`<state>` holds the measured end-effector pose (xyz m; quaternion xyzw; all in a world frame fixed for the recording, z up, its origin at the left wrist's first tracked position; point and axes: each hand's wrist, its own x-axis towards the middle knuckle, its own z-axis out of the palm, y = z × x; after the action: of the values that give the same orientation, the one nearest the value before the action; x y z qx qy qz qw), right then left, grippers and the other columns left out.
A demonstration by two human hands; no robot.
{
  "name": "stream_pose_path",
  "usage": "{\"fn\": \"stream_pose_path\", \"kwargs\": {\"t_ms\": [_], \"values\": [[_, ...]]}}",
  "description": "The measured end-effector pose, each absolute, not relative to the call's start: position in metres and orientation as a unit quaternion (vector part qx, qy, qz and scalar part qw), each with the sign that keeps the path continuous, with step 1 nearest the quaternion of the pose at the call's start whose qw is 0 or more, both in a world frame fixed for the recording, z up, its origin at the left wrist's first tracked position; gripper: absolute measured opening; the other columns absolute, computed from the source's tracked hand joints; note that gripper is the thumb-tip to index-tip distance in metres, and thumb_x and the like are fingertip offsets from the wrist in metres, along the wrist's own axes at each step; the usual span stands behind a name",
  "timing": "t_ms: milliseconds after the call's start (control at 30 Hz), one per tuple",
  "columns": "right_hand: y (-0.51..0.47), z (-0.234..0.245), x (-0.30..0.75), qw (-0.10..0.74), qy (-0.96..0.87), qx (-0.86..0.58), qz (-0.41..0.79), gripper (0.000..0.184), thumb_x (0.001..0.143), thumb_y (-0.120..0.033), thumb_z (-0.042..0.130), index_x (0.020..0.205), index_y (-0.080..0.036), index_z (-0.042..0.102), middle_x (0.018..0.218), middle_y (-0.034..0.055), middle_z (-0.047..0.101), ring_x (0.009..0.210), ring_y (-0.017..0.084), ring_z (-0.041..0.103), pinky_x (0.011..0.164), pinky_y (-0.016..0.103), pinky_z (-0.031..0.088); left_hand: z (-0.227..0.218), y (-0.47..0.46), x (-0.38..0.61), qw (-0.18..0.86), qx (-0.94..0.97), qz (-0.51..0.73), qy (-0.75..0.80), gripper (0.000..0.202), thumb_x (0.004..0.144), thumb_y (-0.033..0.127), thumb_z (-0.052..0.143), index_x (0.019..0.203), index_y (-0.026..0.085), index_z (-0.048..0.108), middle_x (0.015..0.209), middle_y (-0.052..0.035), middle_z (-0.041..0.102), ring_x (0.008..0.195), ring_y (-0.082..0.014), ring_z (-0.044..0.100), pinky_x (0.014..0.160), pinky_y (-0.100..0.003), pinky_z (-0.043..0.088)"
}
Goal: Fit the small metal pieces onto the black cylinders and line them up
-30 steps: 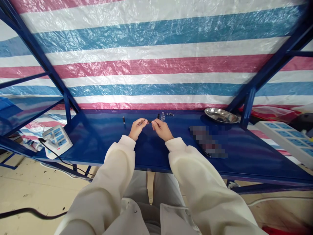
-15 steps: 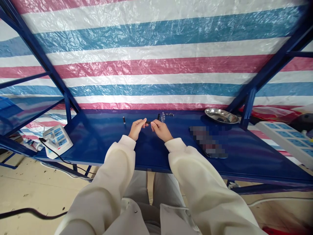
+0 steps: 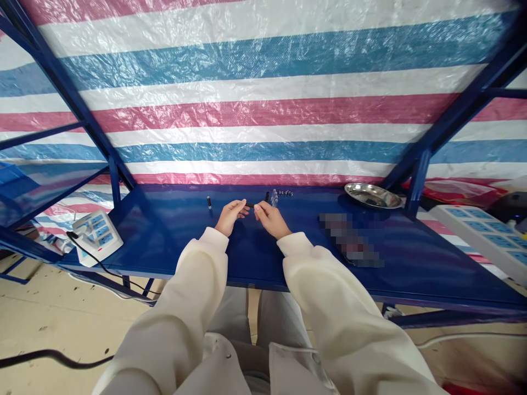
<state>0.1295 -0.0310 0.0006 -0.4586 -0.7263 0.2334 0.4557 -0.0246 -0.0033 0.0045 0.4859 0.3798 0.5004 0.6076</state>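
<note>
Above the blue metal shelf (image 3: 181,241), my left hand (image 3: 230,216) and my right hand (image 3: 269,218) meet at their fingertips. Both pinch a small thin dark piece (image 3: 250,205) that spans the gap between them; I cannot make out what it is. My left fingers are curled with the upper ones slightly lifted. Just beyond the right hand lie several tiny dark and clear parts (image 3: 280,193). One small dark cylinder (image 3: 209,202) stands left of the hands.
A steel dish (image 3: 373,195) sits at the back right by a blue upright post (image 3: 416,181). A white power strip (image 3: 97,235) with its cable rests on the shelf's left end, another (image 3: 481,230) lies to the right. A striped tarp hangs behind.
My left fingers have uncurled a little and shifted slightly right along the dark piece. My right hand has barely moved.
</note>
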Motion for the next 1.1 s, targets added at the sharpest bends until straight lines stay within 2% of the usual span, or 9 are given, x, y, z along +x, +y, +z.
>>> {"fn": "stream_pose_path", "kwargs": {"t_ms": [100,200,567,733,900,1100], "values": [[-0.029,0.0,0.131,0.453,-0.715,-0.49,0.21,0.042,0.091,-0.053,0.031,0.065,-0.022,0.043,0.057,-0.0015,0.052,0.054,0.012,0.048,0.06,0.024,0.037,0.003,-0.002,-0.026,0.605,0.509,0.492,0.365,0.041,0.061,0.048,0.075,0.083,0.016,0.064,0.076,-0.0022,0.065,0.066,-0.0099,0.058,0.061,-0.023,0.041],[-0.028,0.0,0.132,0.445,-0.712,-0.51,0.189,0.04,0.09,-0.051,0.032,0.065,-0.023,0.043,0.058,-0.0006,0.053,0.054,0.013,0.049,0.061,0.024,0.038,0.001,-0.002,-0.026,0.595,0.524,0.492,0.36,0.041,0.062,0.048,0.074,0.085,0.016,0.063,0.074,-0.0016,0.064,0.066,-0.0099,0.058,0.062,-0.023,0.04],[-0.027,-0.001,0.131,0.42,-0.721,-0.526,0.166,0.034,0.091,-0.044,0.034,0.069,-0.021,0.047,0.059,0.0004,0.055,0.055,0.013,0.052,0.06,0.023,0.039,0.002,-0.001,-0.023,0.533,0.5,0.533,0.427,0.042,0.065,0.054,0.07,0.059,0.015,0.056,0.054,0.0004,0.056,0.051,-0.0075,0.051,0.054,-0.022,0.037],[-0.025,-0.004,0.132,0.416,-0.72,-0.529,0.172,0.03,0.09,-0.043,0.038,0.079,-0.021,0.054,0.062,0.0003,0.059,0.056,0.014,0.054,0.06,0.024,0.04,0.002,0.0,-0.025,0.537,0.473,0.551,0.429,0.042,0.063,0.054,0.071,0.059,0.015,0.056,0.056,0.0006,0.057,0.05,-0.0067,0.051,0.053,-0.022,0.037],[-0.021,-0.009,0.132,0.41,-0.729,-0.512,0.194,0.024,0.089,-0.037,0.042,0.097,-0.021,0.058,0.075,0.0022,0.066,0.062,0.015,0.059,0.063,0.026,0.043,0.0,0.002,-0.025,0.54,0.47,0.555,0.424,0.042,0.062,0.054,0.072,0.061,0.015,0.057,0.058,0.0007,0.057,0.051,-0.0068,0.051,0.053,-0.022,0.038],[-0.017,-0.015,0.132,0.424,-0.742,-0.497,0.146,0.026,0.086,-0.038,0.046,0.09,-0.019,0.063,0.087,0.0062,0.067,0.065,0.015,0.058,0.066,0.028,0.046,0.002,-0.001,-0.025,0.541,0.482,0.538,0.43,0.041,0.061,0.054,0.072,0.062,0.015,0.058,0.059,0.0003,0.057,0.052,-0.0071,0.051,0.054,-0.022,0.038]]}}
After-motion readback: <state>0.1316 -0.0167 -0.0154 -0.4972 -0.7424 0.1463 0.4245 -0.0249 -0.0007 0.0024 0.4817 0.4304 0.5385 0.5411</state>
